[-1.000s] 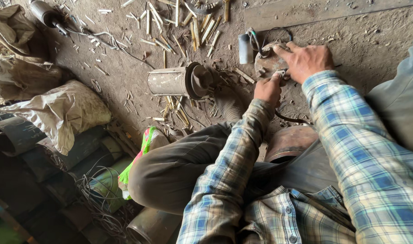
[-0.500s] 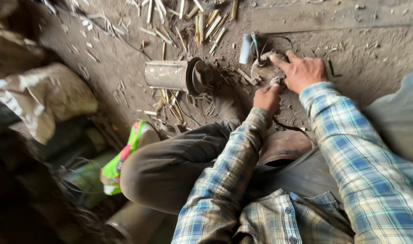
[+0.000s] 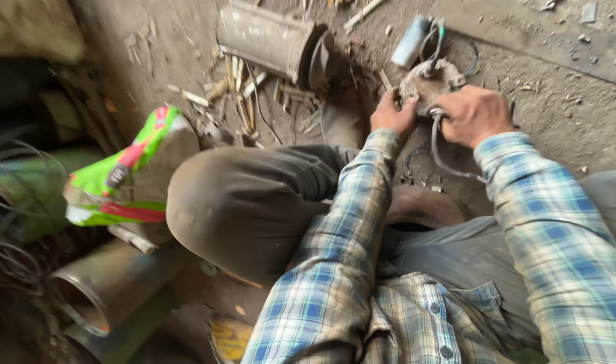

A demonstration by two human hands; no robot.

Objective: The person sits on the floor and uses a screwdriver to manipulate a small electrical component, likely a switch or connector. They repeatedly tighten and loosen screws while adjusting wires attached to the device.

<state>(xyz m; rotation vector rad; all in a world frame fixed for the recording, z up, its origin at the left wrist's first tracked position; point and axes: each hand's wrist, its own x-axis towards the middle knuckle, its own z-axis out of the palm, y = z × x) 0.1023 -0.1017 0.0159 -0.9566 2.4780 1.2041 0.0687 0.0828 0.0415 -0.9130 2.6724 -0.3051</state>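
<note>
Closer now than a moment ago, left hand (image 3: 393, 111) and right hand (image 3: 473, 114) both clutch a round, rusty, dirt-caked metal part (image 3: 426, 81) trailing grey wires on the dusty floor (image 3: 557, 87).

Open dirt floor (image 3: 564, 128) is being left free at 3 o'clock of the right hand (image 3: 473, 114). Passage at 12 o'clock is being blocked by a pale cylinder (image 3: 412, 42) with wires. At 10 o'clock of the left hand (image 3: 393, 113), room is being taken by a metal pipe (image 3: 264, 37) and scattered wood splinters (image 3: 233, 84). The 7 o'clock side is being closed off by a bent knee (image 3: 244, 209).
</note>
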